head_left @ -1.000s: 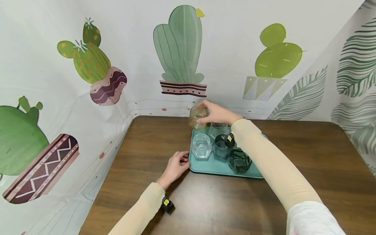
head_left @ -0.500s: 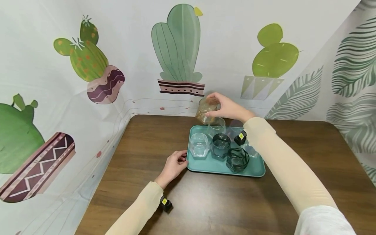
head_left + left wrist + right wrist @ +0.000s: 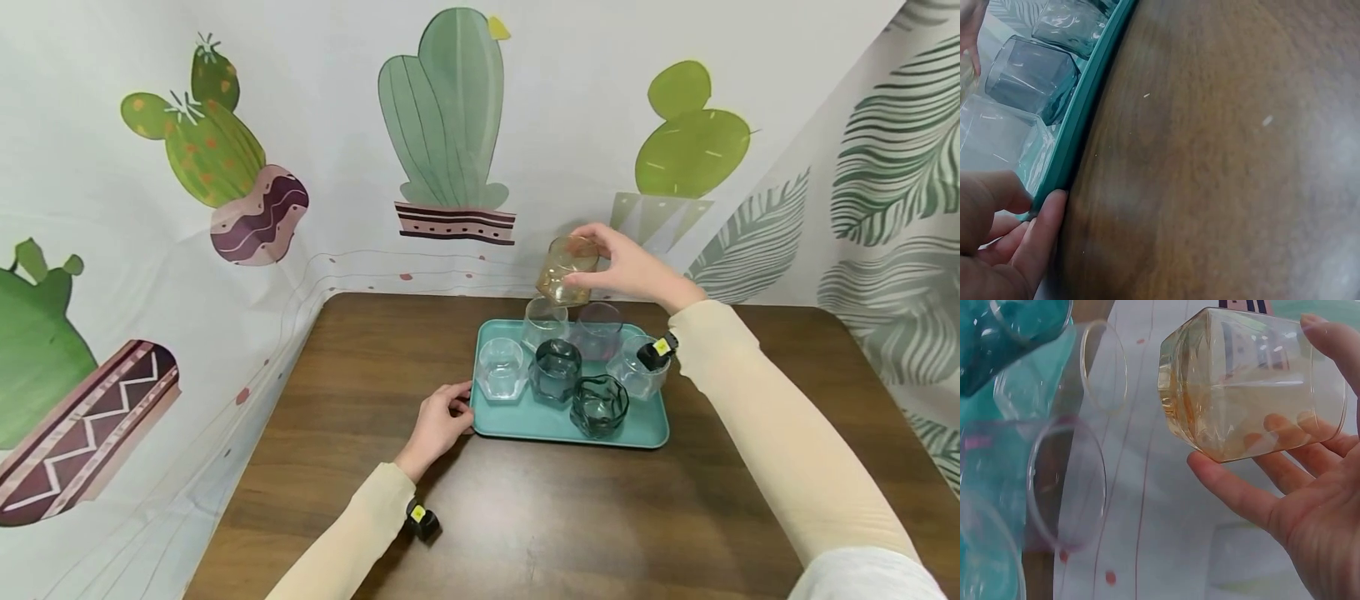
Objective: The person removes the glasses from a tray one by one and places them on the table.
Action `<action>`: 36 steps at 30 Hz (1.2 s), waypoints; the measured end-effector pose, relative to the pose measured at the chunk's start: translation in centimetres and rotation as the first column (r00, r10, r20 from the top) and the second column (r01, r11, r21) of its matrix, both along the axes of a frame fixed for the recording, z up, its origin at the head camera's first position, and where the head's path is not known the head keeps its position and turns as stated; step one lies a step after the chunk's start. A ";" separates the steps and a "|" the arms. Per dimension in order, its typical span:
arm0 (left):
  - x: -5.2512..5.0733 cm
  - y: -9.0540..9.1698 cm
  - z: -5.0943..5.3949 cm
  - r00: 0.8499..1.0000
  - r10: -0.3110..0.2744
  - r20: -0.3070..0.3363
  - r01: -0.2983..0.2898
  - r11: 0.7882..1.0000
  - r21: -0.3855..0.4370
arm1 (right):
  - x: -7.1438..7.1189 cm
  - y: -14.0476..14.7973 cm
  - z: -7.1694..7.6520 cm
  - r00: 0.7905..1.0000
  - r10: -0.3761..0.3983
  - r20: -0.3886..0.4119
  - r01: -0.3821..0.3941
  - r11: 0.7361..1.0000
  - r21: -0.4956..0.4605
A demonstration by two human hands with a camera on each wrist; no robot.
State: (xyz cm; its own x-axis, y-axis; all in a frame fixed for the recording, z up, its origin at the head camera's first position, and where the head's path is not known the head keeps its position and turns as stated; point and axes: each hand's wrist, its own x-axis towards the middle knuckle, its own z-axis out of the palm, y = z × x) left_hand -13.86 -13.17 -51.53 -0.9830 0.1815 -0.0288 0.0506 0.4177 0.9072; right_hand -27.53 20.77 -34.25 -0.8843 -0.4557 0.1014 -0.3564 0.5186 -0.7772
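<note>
My right hand [image 3: 630,267] holds an amber-tinted glass [image 3: 568,271] in the air above the back edge of a teal tray [image 3: 540,425]. In the right wrist view the thumb and fingers lie on opposite sides of this glass [image 3: 1260,387], which is tilted. At the tray's front left corner my left hand [image 3: 438,421] pinches the rim, as the left wrist view also shows. On the tray stand a clear glass [image 3: 501,375], a smoky grey glass [image 3: 557,375], a wavy dark green glass [image 3: 600,408], a pinkish glass [image 3: 597,333] and further clear glasses.
The tray lies on a brown wooden table [image 3: 375,358]. Behind the table hangs a white cloth [image 3: 330,150] printed with cactuses and leaves, close behind the held glass. A clear glass [image 3: 637,371] stands at the tray's right end, below the right wrist.
My right hand has carried the amber glass to the right along the back of the tray and slightly higher, uncovering glasses on the right. The left hand has stayed at the tray corner.
</note>
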 end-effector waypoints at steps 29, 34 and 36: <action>-0.2 0.4 -0.4 0.998 0.051 0.037 -0.054 0.994 0.095 | 5.4 13.3 -1.8 0.958 -0.286 -0.018 0.287 0.952 0.105; -0.2 0.2 -0.5 0.998 0.052 0.042 -0.056 0.992 0.113 | 6.1 15.0 -3.3 0.949 -0.315 -0.021 0.316 0.945 0.081; -0.2 0.2 -0.6 0.998 0.049 0.041 -0.054 0.992 0.117 | 6.3 15.6 -3.9 0.946 -0.323 -0.021 0.324 0.944 0.064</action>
